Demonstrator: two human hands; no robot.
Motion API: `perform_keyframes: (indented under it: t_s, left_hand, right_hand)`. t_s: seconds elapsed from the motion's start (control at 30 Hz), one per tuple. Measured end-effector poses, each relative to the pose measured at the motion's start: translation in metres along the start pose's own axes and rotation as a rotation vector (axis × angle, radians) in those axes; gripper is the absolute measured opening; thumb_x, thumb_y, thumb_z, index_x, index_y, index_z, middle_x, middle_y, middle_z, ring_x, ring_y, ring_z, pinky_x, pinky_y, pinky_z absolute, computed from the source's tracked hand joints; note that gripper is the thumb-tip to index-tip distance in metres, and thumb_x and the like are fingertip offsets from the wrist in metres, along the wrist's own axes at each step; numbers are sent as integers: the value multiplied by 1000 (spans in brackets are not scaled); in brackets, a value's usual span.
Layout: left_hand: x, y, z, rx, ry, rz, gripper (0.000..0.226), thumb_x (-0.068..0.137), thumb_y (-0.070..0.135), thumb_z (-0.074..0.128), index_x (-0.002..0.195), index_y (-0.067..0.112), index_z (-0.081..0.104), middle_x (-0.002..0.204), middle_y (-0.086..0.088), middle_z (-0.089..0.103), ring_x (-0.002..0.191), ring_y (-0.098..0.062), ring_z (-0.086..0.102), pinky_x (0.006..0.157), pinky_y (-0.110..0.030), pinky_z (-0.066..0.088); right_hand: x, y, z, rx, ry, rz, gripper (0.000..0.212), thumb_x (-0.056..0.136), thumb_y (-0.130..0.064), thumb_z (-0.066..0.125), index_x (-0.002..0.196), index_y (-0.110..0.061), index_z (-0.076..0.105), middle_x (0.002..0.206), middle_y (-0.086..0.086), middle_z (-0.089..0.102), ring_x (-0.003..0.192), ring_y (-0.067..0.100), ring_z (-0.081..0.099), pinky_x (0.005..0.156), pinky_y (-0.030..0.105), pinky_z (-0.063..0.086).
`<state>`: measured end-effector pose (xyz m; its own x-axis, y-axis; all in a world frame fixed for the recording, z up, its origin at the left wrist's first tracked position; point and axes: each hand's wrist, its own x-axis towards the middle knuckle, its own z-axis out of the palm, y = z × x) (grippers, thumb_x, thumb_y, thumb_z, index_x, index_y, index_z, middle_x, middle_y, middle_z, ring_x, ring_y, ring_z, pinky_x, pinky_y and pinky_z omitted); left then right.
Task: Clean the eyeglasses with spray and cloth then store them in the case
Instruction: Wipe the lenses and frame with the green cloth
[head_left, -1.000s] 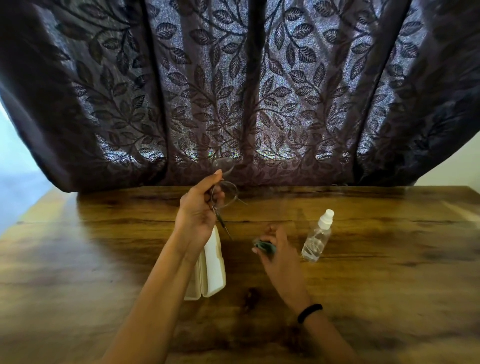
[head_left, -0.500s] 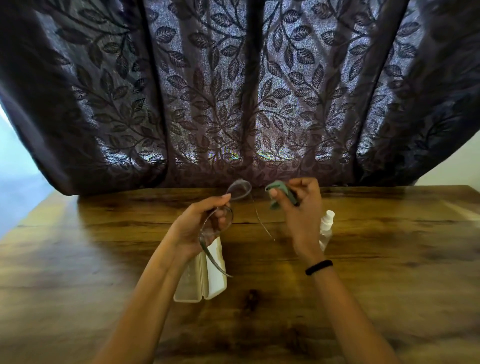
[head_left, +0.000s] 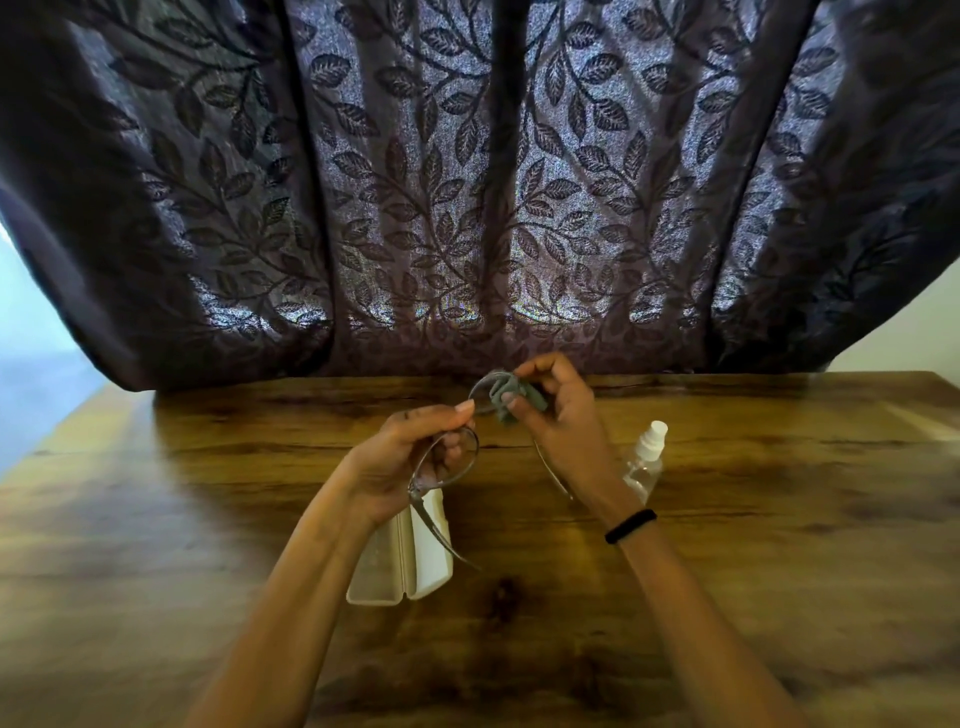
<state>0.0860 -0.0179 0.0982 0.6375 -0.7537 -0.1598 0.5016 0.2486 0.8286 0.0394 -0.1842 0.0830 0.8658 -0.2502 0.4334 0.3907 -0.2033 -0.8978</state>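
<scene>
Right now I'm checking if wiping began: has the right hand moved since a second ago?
Yes: the right hand rose from beside the spray bottle's base to above its cap, holding the cloth.

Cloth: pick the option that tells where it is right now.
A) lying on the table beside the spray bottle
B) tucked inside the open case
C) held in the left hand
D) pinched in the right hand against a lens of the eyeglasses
D: the right hand pinches the grey cloth around the far lens of the eyeglasses, which the left hand holds above the case.
</scene>
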Motion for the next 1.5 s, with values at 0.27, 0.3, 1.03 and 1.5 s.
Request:
perform_keyframes:
  t_s: [0.27,0.3,1.03,1.5]
  left_hand:
    - [-3,10,8,-29,91,105,13,67,15,60,56,10,61,48,4,48,40,-2,48,41,-10,31]
    - [-4,11,8,-3,106,118,14,67,16,60,54,11,64,49,4,49,40,-2,48,42,-10,28]
    - [2,-1,17,-63,75,-63,16,69,14,61,53,11,64,46,4,48,37,-4,48,40,-10,41]
    - [8,-10,19,-29,70,-25,9,66,13,65,57,10,66,50,3,52,39,-3,50,41,-11,44]
  right_hand:
    - [-22,25,-8,-204,102,125,33,78,3,66,79,-26,49,80,-5,61,70,-4,60,62,12,49]
    - [-28,28,-8,-218,120,151,31,78,0,66,79,-27,50,80,-8,61,71,-3,61,62,14,51]
    - [-23,15,-3,-80,271,140,28,76,2,68,84,-18,51,87,13,67,76,13,63,63,17,50]
    - [-11,-5,-6,-78,189,-46,24,78,7,64,93,-5,50,84,3,64,76,-4,62,68,10,48]
